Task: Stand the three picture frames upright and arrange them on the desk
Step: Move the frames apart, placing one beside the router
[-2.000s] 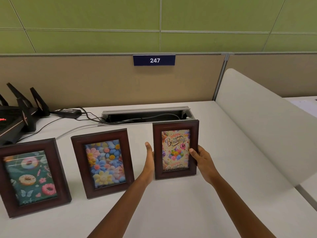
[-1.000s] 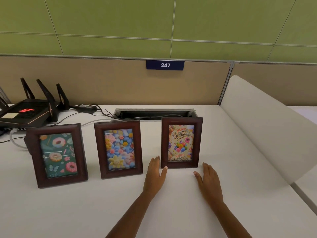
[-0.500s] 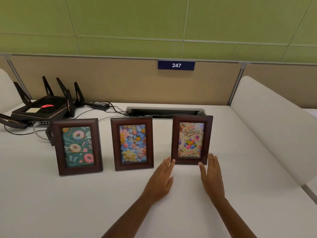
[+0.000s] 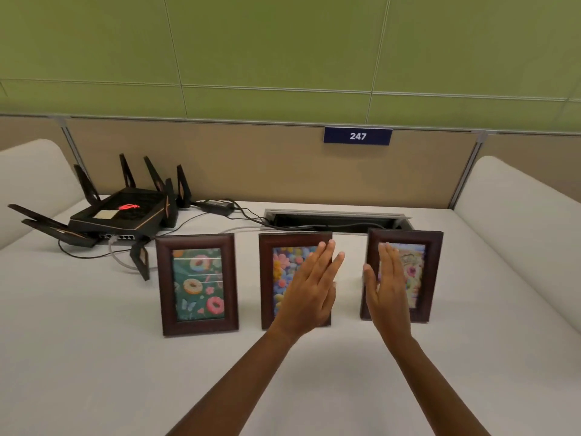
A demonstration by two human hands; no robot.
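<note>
Head view: all three picture frames stand upright in a row on the white desk (image 4: 94, 357). Donut frame (image 4: 198, 284) sits at 9 o'clock of the row, flower frame (image 4: 276, 278) in the middle, birthday frame (image 4: 424, 275) at 3 o'clock. My left hand (image 4: 309, 297) is raised in front of the flower frame, fingers flat and spread, grip open, holding nothing. My right hand (image 4: 388, 294) hangs in front of the birthday frame's near-left side, palm turned inward, fingers straight, grip likewise open and empty. I cannot tell whether either hand touches glass; both look to float just clear. Behind the row, at 11 o'clock, a black router (image 4: 122, 215) with antennas, cables trailing to the cable tray (image 4: 336, 217) at 12 o'clock, well clear of the frames. Judgement: standing is done; what remains is fine spacing. The birthday frame seems to sit slightly wider from the middle one than the donut frame does, and is angled a touch. To finish well, I would take a frame low by both side edges, slide rather than lift so the back prop stays seated, square the faces to me, then release slowly and watch for wobble.
</note>
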